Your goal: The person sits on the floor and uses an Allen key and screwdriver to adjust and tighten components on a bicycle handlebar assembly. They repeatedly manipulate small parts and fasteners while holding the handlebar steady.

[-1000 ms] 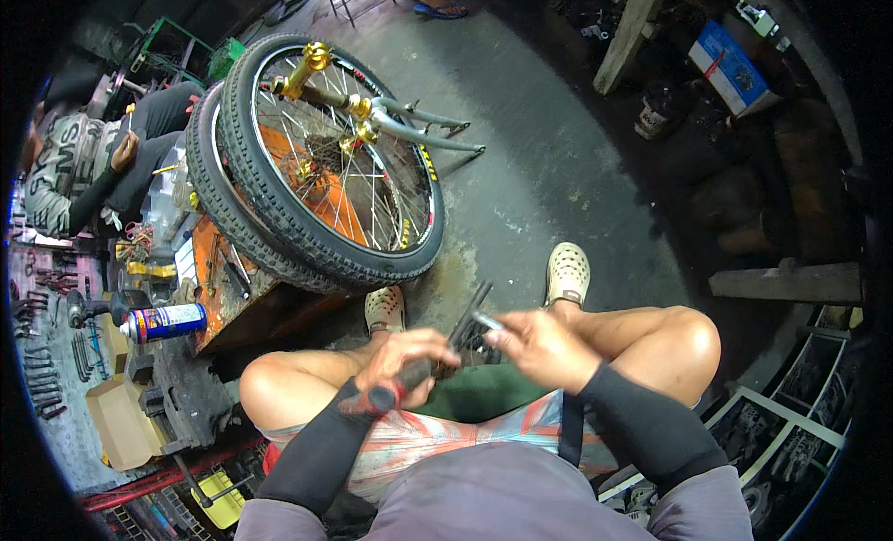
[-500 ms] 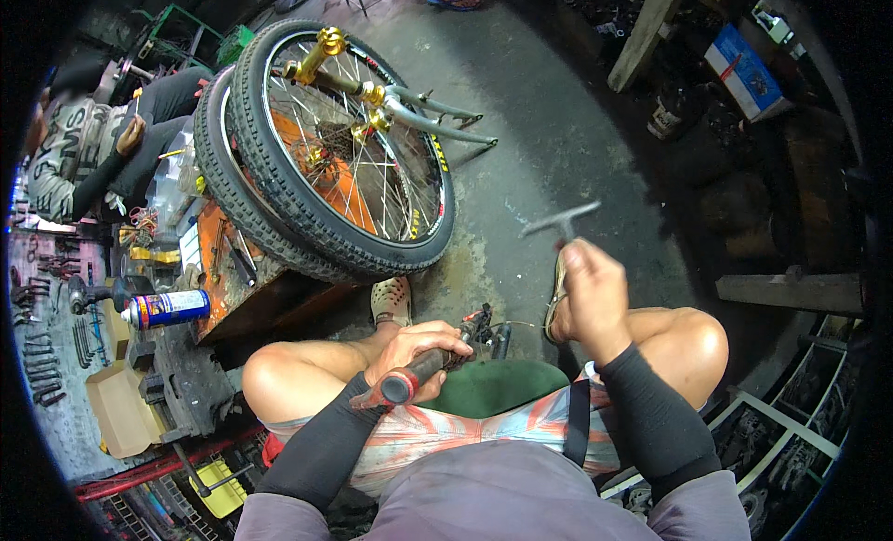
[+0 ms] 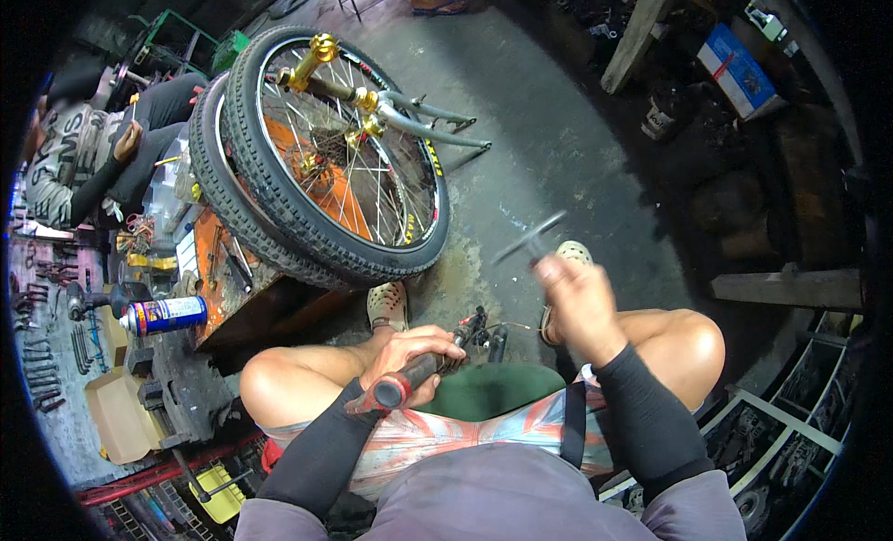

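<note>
My left hand [image 3: 414,357] is wrapped round the dark grip of a bicycle handlebar [image 3: 398,388], whose red-ringed end points toward me over my lap. Just beyond the fingers, a dark clamp or lever assembly [image 3: 474,329] with a thin cable is on the bar. In front of my right knee, my right hand [image 3: 584,304] is closed round a T-shaped metal tool [image 3: 532,239]. Its crossbar is raised above the fist and blurred by motion. The tool stays apart from the handlebar. My fist hides the rest of its stem.
Two bicycle wheels [image 3: 246,136] lean on a bench [image 3: 256,308] at left, with a grey fork [image 3: 419,122] across them. A spray can [image 3: 167,313], an open cardboard box [image 3: 121,411] and hand tools lie farther left. A seated person [image 3: 84,160] works there. A metal rack [image 3: 791,420] stands right.
My right hand has moved slightly toward the left and down, and the T-shaped tool has swung with it. My left hand keeps its hold on the handlebar grip. The view has shifted slightly.
</note>
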The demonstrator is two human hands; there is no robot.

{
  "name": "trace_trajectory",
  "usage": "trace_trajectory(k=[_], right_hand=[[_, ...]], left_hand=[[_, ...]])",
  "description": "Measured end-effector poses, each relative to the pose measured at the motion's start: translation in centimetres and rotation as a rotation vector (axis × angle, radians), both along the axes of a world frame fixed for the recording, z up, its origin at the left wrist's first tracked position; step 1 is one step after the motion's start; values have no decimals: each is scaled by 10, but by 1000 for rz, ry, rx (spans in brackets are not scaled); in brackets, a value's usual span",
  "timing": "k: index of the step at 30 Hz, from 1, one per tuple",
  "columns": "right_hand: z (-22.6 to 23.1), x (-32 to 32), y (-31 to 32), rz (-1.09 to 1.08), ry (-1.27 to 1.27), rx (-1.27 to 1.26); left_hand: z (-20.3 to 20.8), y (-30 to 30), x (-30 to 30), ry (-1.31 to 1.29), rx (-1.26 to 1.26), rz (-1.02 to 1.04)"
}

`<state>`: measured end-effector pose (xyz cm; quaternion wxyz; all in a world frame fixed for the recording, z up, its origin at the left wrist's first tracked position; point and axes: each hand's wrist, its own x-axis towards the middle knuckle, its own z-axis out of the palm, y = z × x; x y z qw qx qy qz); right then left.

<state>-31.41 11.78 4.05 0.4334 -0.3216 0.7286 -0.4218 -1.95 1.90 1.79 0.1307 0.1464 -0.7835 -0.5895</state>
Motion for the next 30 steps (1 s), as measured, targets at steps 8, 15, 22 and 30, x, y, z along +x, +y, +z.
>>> trace_trajectory(k=[8,15,22,30], right_hand=[[8,26,12,420,-12,89],[-4,24,15,381,55,38],[-2,28,21,514,48,6],[-1,30,12,422,0,132]], left_hand=[[1,0,5,2,-26,-25],[2,2,3,-8,-24,-24],[4,-3,-2,-26,-46,-71],[1,4,4,9,-39,-8]])
